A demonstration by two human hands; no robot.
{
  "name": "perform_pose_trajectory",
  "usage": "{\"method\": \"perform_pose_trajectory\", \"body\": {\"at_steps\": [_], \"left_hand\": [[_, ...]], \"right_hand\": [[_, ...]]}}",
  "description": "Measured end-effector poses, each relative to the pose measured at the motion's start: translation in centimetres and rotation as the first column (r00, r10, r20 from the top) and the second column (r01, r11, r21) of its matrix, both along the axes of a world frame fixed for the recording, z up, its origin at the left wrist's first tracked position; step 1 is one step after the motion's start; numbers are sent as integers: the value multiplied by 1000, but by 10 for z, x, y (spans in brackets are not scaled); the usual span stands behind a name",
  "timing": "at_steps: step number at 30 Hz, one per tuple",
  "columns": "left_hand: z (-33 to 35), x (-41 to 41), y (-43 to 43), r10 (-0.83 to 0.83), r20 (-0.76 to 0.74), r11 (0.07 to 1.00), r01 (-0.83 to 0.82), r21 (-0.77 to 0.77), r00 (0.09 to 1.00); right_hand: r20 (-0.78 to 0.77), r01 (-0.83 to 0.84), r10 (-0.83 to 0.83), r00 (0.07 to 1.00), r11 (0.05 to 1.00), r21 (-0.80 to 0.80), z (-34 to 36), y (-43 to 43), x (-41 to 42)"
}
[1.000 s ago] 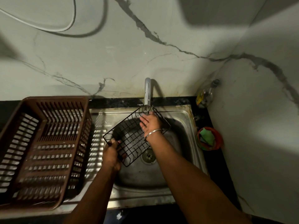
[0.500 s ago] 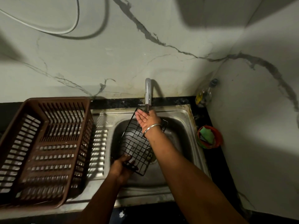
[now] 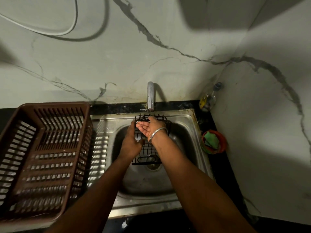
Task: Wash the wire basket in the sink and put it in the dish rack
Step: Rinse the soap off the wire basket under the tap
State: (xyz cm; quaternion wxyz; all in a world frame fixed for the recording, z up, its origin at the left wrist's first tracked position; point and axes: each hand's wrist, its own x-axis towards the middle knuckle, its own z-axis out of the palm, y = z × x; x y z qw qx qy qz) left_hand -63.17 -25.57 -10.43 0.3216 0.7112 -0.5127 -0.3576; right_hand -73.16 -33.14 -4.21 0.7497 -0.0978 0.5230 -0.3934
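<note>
Basket (image 3: 148, 149) is over the sink (image 3: 185, 116), stood nearly on end right under the tap (image 3: 150, 96). Its top rim is by the spout and its low end is above the drain (image 3: 152, 166).

L hand (image 3: 131, 143) has the grip: fingers go behind the basket's left side w/ thumb across the front wires. R hand (image 3: 149, 130) holds nothing. It's palm up, fingers loose & cupped, resting on the wires near the top, w/ a bangle (image 3: 158, 132) at the wrist. Only a thin trickle shows at the spout. Rack (image 3: 53, 105) sits left of the sink bowl, well apart from the basket.

Step, imo: rinsing/rubbing. Racking not yet done, so approx. mid-task.

To do it well:
- L grip belongs on the side frame, not one thin wire, since wet wire prob. slips.
- W/ flow that weak, R hand should catch water & run it along the wires, rubbing at the crossings where dirt lodges. Opening the tap more would likely help.
- Turn the basket so each face & the base pass under the spout, not just the top.
- Bangle may snag on the mesh, so rub w/ fingers & hold the wrist clear.
- Scrubber (image 3: 211, 140) in the red bowl (image 3: 222, 143), on the desk just right of the sink, is near enough if hand-rubbing won't shift it.
- Shake off over the sink before going left to the rack.
</note>
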Motion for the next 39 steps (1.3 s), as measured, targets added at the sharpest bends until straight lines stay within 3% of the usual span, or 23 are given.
{"method": "perform_pose_trajectory", "body": {"at_steps": [4, 8, 11, 17, 22, 24, 27, 30, 33, 36, 39], "left_hand": [[15, 9, -21, 39, 272, 998, -27, -50, 962], [17, 11, -20, 80, 377, 997, -67, -46, 923], [16, 7, -14, 132, 374, 991, -120, -56, 918], [12, 0, -3, 145, 334, 989, -144, -27, 931], [12, -5, 6, 231, 212, 973, -222, -65, 950], [13, 2, 3, 255, 251, 965, -264, 1, 934], [20, 15, -11, 143, 463, 966, -224, 125, 875], [29, 14, -25, -40, 542, 983, -65, 172, 839], [35, 9, -33, -207, 639, 965, 46, 260, 741], [37, 12, -28, -155, 639, 971, -5, 240, 754], [29, 17, -19, -84, 579, 977, -47, 208, 811]], "right_hand": [[-28, -122, 122, 992, 993, 3, 6, -5, 7], [-101, -175, 173, 980, 984, -14, 7, -15, -5], [-100, -33, 32, 994, 999, 0, 0, -17, -8], [-21, 31, -29, 999, 997, 72, -10, -21, -12], [14, -32, 31, 999, 996, 86, -3, -18, -10], [-12, -72, 73, 997, 992, 105, -3, -14, -7], [-66, -159, 167, 984, 981, 114, -8, -9, -3], [-91, -203, 214, 973, 973, 114, -13, -7, -1], [-21, -194, 198, 980, 974, 120, -10, -13, -5], [84, -228, 218, 972, 965, 132, -5, -19, -11], [167, -163, 132, 977, 968, 191, -3, -20, -19]]}}
